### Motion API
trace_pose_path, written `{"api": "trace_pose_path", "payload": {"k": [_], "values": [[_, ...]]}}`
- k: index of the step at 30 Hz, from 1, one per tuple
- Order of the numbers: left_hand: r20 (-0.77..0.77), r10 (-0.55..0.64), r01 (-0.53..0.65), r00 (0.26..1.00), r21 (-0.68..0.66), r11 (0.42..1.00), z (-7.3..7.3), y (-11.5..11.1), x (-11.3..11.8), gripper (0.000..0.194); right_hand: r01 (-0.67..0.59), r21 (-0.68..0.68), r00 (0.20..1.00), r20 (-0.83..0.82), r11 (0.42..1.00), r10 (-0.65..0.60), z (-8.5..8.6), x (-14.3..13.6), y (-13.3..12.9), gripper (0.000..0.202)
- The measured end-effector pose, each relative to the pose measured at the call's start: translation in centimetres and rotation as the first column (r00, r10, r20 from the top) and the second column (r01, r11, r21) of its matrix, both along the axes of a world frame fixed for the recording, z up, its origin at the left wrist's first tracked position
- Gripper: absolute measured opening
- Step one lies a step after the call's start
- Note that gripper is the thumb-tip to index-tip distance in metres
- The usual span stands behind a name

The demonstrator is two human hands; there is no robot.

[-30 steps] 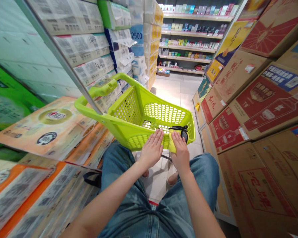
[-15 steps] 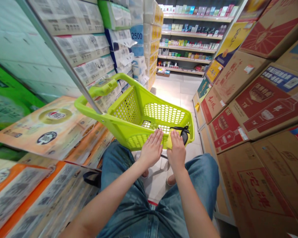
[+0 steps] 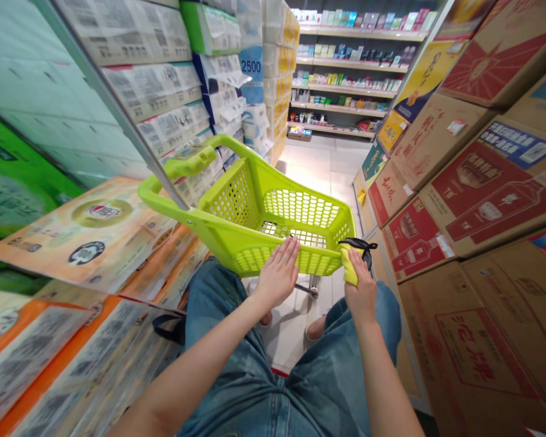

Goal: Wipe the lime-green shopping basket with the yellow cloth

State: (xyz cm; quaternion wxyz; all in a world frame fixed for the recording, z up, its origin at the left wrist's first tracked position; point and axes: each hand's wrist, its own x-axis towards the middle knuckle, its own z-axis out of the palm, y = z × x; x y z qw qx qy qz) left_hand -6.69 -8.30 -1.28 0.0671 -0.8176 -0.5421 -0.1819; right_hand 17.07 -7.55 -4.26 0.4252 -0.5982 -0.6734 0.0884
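1. Our left hand lies flat and open on the near rim of the green basket.
2. Our right hand grips a yellow cloth at the basket's near right corner, outside.
3. We judge wiping underway; next calls for firm pressure along that corner.

Bright, even shop light falls from above me; the floor tiles glare white ahead. Edges bow outward strongly, and the stacked packs at my left smear soft.
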Motion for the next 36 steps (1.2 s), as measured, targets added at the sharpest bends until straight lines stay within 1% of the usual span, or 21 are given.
{"api": "trace_pose_path", "payload": {"k": [1, 3, 5, 8, 10, 11, 13, 16, 20, 22, 23, 25, 27, 28, 30, 32, 34, 36], "values": [[0.001, 0.001, -0.001, 1.0, 0.0, 1.0, 0.0, 0.0, 0.0, 0.06, 0.043, -0.011, 0.999, -0.007, 0.999, -0.043, 0.0, -0.2, 0.0, 0.077], [0.002, 0.01, -0.01, 1.0, -0.001, 1.0, 0.0, 0.0, 0.1, 0.061, 0.11, -0.021, 0.994, 0.006, 0.994, -0.11, 0.4, -1.7, 0.1, 0.075], [0.002, 0.017, -0.017, 1.0, -0.002, 1.0, -0.1, 0.0, 0.1, 0.061, 0.107, -0.021, 0.993, 0.045, 0.994, -0.106, 1.0, -4.3, 0.3, 0.076], [-0.002, 0.015, -0.015, 1.0, -0.008, 1.0, -0.1, 0.0, 0.1, 0.061, -0.021, -0.026, 0.993, 0.114, 0.999, 0.024, 2.1, -8.4, 0.5, 0.078], [-0.007, 0.002, -0.002, 1.0, -0.015, 1.0, 0.0, 0.0, 0.0, 0.061, -0.113, -0.037, 0.982, 0.146, 0.993, 0.117, 2.7, -10.2, 0.6, 0.078], [-0.009, -0.002, 0.002, 1.0, -0.016, 1.0, 0.0, 0.0, 0.0, 0.061, -0.149, -0.042, 0.976, 0.155, 0.988, 0.154, 2.9, -10.5, 0.6, 0.078], [-0.01, 0.001, -0.002, 1.0, -0.01, 1.0, 0.0, 0.0, 0.0, 0.061, -0.201, -0.039, 0.965, 0.166, 0.979, 0.204, 2.9, -10.0, 0.6, 0.079], [-0.014, 0.011, -0.011, 1.0, 0.004, 1.0, -0.1, 0.0, 0.0, 0.06, -0.207, -0.012, 0.966, 0.158, 0.978, 0.206, 2.0, -6.9, 0.2, 0.081], [-0.014, 0.012, -0.012, 1.0, -0.001, 1.0, 0.0, 0.0, 0.1, 0.061, -0.08, 0.014, 0.993, 0.088, 0.997, 0.078, 0.5, -1.6, -0.1, 0.081], [-0.012, 0.013, -0.013, 1.0, -0.009, 1.0, 0.0, 0.0, 0.1, 0.062, 0.004, 0.002, 0.999, 0.053, 1.0, -0.004, 0.1, -0.3, -0.1, 0.078], [-0.01, 0.014, -0.014, 1.0, -0.013, 1.0, 0.0, 0.0, 0.1, 0.062, 0.048, -0.006, 0.998, 0.042, 0.999, -0.047, 0.1, -0.2, 0.0, 0.077], [-0.004, 0.016, -0.016, 1.0, -0.018, 1.0, 0.0, 0.0, 0.2, 0.062, 0.126, -0.012, 0.991, 0.046, 0.992, -0.125, 0.4, -1.3, 0.2, 0.075], [0.004, 0.018, -0.018, 1.0, -0.02, 1.0, 0.0, 0.0, 0.1, 0.062, 0.146, 0.003, 0.986, 0.082, 0.989, -0.146, 0.9, -3.9, 0.3, 0.075], [0.006, 0.018, -0.018, 1.0, -0.02, 1.0, 0.0, 0.0, 0.1, 0.062, 0.125, 0.011, 0.986, 0.108, 0.992, -0.126, 1.3, -5.4, 0.4, 0.075], [0.008, 0.009, -0.009, 1.0, -0.025, 1.0, 0.1, 0.0, 0.0, 0.062, 0.035, 0.02, 0.987, 0.158, 0.999, -0.038, 2.0, -8.5, 0.5, 0.077], [0.008, -0.008, 0.009, 1.0, -0.035, 0.999, 0.2, -0.1, -0.1, 0.062, -0.053, 0.021, 0.982, 0.184, 0.998, 0.048, 2.5, -10.8, 0.5, 0.078], [0.007, -0.017, 0.018, 1.0, -0.041, 0.999, 0.3, -0.1, -0.2, 0.063, -0.121, 0.027, 0.975, 0.192, 0.992, 0.114, 2.8, -11.5, 0.6, 0.077], [0.006, -0.01, 0.01, 1.0, -0.032, 0.999, 0.3, -0.1, -0.1, 0.062, -0.185, 0.036, 0.964, 0.199, 0.982, 0.175, 2.6, -10.5, 0.6, 0.077]]}}
